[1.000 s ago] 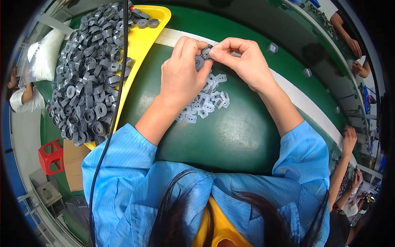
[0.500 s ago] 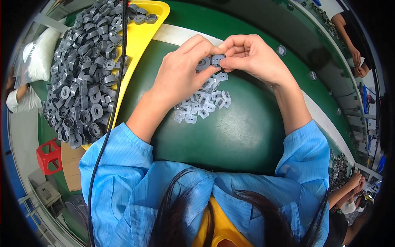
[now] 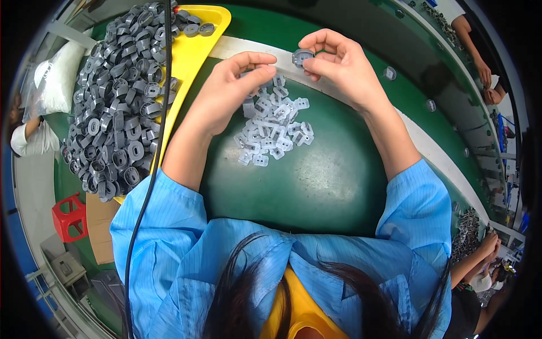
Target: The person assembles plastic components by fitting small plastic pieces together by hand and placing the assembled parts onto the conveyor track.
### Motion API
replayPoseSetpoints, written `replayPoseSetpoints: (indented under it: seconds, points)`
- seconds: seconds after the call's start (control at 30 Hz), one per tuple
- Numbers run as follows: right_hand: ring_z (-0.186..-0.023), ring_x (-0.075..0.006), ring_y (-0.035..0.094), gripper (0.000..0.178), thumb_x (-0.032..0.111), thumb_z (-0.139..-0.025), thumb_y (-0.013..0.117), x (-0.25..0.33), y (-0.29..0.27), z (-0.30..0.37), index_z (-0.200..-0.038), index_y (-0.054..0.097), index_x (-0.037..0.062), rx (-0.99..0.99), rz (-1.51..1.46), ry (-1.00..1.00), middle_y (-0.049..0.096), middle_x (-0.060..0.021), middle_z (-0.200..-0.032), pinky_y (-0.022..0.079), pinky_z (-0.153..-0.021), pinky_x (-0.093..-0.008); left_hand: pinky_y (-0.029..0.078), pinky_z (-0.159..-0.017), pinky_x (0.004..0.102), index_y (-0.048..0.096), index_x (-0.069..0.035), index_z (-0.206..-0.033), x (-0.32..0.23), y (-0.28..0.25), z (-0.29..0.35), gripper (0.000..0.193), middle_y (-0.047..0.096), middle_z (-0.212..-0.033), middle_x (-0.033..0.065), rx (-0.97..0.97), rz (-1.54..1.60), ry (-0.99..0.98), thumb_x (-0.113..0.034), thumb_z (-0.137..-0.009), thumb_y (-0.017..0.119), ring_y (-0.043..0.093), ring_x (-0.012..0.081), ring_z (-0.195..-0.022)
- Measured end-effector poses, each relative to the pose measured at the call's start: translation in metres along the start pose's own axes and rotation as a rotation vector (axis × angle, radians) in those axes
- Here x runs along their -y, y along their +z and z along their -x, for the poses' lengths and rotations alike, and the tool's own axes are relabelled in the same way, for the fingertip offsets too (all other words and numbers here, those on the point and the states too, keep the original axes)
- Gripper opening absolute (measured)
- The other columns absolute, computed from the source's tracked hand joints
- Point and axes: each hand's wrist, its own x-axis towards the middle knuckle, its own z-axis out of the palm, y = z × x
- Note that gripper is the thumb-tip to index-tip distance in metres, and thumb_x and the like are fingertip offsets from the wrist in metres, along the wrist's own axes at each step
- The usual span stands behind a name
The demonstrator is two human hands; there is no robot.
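Raised over the white strip at the far side, my right hand (image 3: 344, 65) pinches a small grey oval plastic housing (image 3: 302, 57) between thumb and fingers. A pale translucent piece seems to sit inside it. My left hand (image 3: 228, 85) is curled at the left edge of the heap, thumb and index tips close together. A bit of grey shows between its fingers, too hidden to name. Just below the left thumb, a grey part (image 3: 248, 107) is partly covered; whether it is held or lying there, I cannot tell. The heap of small translucent plates (image 3: 279, 124) lies on the green table between my arms.
A yellow tray (image 3: 195, 53) piled with grey oval housings (image 3: 116, 113) stands at the left, a black cable (image 3: 152, 175) crossing before it. Several housings sit along the green surface beyond the white strip (image 3: 451, 164). A red stool (image 3: 70, 217) is at lower left. Other people work at right.
My hands have come apart: the right has lifted away with one grey housing, and the left has drawn back to the left. More of the translucent heap shows.
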Motion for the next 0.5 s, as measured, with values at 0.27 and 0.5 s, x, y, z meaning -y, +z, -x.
replayPoseSetpoints:
  seconds: [0.27, 0.5]
  points:
    - [-0.074, -0.0068, 0.053, 0.025, 0.007, -0.078, 0.062, -0.033, -0.056, -0.020, -0.102, 0.062, 0.0021, -0.244, 0.632, 0.062, 0.062, 0.0005, -0.082, 0.043, -0.073, -0.0224, 0.037, -0.062, 0.0188, 0.065, -0.003, -0.106, 0.007, -0.004, -0.007, 0.023, 0.060, -0.085, -0.0019, -0.091, -0.176, 0.114, -0.017, -0.088, 0.064, 0.045, 0.0049, -0.066]
    - [-0.079, -0.0295, 0.065, 0.020, 0.012, -0.074, 0.066, 0.017, -0.011, 0.010, -0.088, 0.067, -0.0022, 0.189, 0.792, -0.126, 0.066, -0.0163, -0.081, 0.052, -0.074, -0.0369, 0.048, -0.063, 0.0308, 0.068, -0.005, -0.101, -0.004, 0.002, 0.007, 0.033, 0.064, -0.090, 0.0058, -0.142, -0.773, 0.295, -0.022, -0.074, 0.076, 0.056, 0.0194, -0.065]
